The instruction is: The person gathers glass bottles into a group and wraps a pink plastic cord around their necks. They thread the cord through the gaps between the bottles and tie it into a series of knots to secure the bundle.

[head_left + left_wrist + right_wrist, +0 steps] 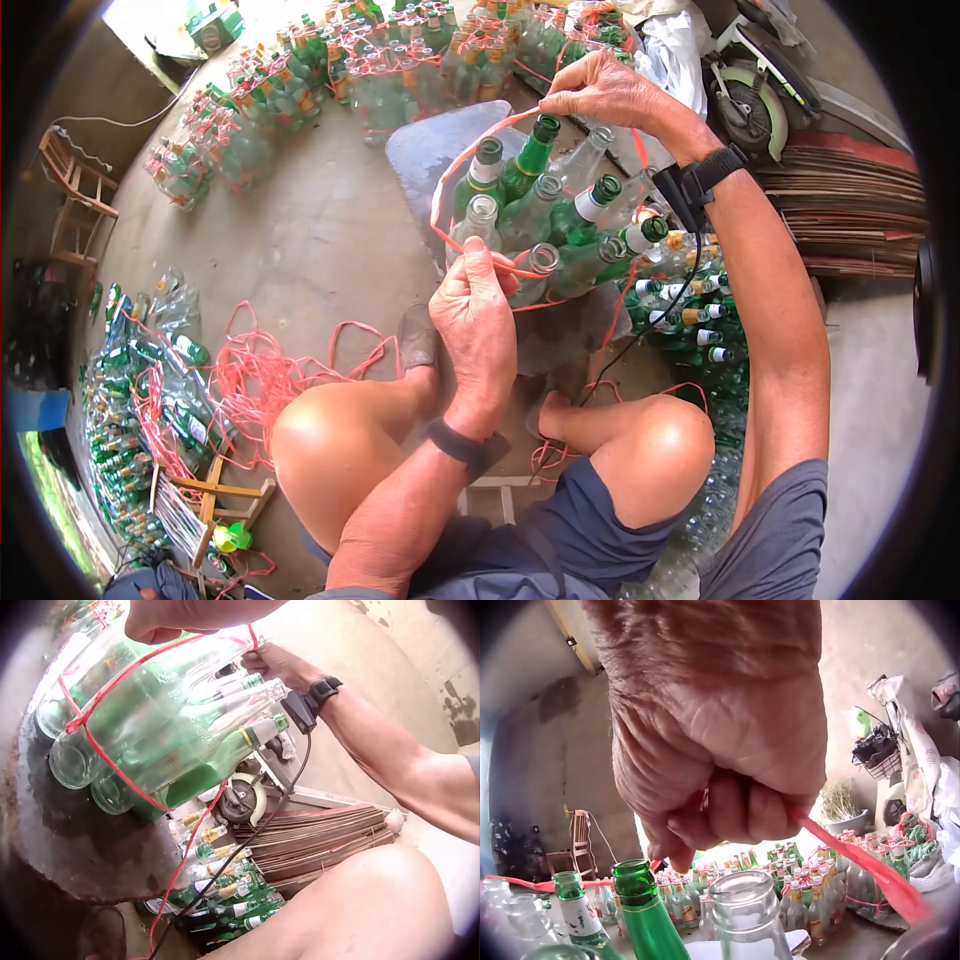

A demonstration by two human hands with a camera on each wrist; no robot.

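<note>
A cluster of green and clear glass bottles (pixel 530 215) stands upright on a grey board (pixel 425 150) in the head view. Red plastic twine (pixel 437 200) loops around the bottle necks, and in the left wrist view a lower band of twine (pixel 105 754) goes around the bottle bodies. My left hand (pixel 478 330) pinches the twine between thumb and fingers at the near left side of the necks. Above the far side, my right hand (pixel 610 95) grips the twine with curled fingers (pixel 739 810), over a green bottle neck (pixel 634 881) in the right wrist view.
Tied bottle bundles (pixel 385 90) line the back. Loose bottles lie at left (pixel 120 400) and right (pixel 700 330). A tangle of red twine (pixel 255 365) spreads beside the left knee. Flattened cardboard (pixel 850 205) and a wheel (pixel 750 110) are at right. A black cable (pixel 289 791) hangs from the right wrist.
</note>
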